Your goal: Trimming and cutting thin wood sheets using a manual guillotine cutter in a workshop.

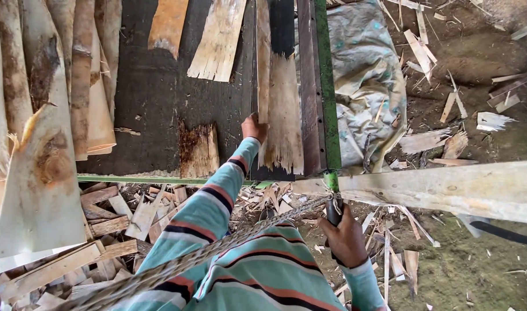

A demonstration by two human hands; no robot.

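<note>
My left hand [253, 128] reaches forward in a striped sleeve and grips the left edge of a thin wood veneer strip [285, 109]. The strip lies on a dark belt table [154, 98] and has a ragged near end. My right hand [347, 239] is closed around a dark handle [334, 212] just below the corner of the green metal frame [328, 86]. A braided rope [217, 247] runs from that corner down to the left across my body.
More veneer sheets [217, 40] lie on the belt, and broad bark-stained sheets [42, 173] sit at the left. Wood offcuts [119, 219] are piled below the table. A pale plank [448, 187] crosses at the right, over dirt strewn with splinters, and a crumpled sack [364, 75] lies there.
</note>
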